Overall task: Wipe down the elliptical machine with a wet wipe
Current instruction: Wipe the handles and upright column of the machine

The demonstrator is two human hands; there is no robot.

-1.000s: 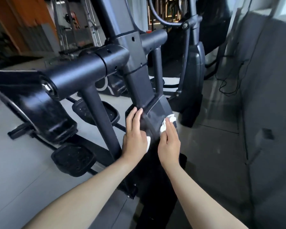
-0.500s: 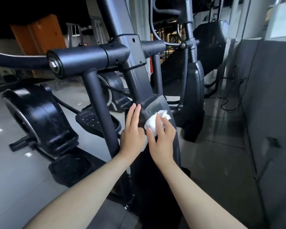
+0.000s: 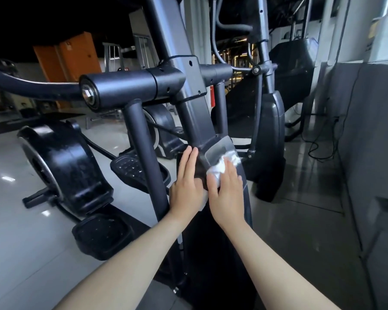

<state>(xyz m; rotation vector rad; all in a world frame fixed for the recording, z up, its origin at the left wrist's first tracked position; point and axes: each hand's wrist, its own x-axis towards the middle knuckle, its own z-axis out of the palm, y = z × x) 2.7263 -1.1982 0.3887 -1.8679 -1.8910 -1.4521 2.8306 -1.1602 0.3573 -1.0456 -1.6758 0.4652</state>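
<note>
Right hand pressed the crumpled wet wipe flat-fingered on the elliptical's mast shroud (nothing clenched). Left hand lay open on the shroud's left face. The shroud's long axis ran back toward the wrists.

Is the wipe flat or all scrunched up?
Scrunched up. The wipe shows as a lumpy white wad poking out from under the right hand.

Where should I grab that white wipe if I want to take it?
Probably the crumpled bunch of the wet wipe that sticks out beyond the right hand. Come from above, on the far side; the rest lies pinned under that hand against the sloped cover.
</note>
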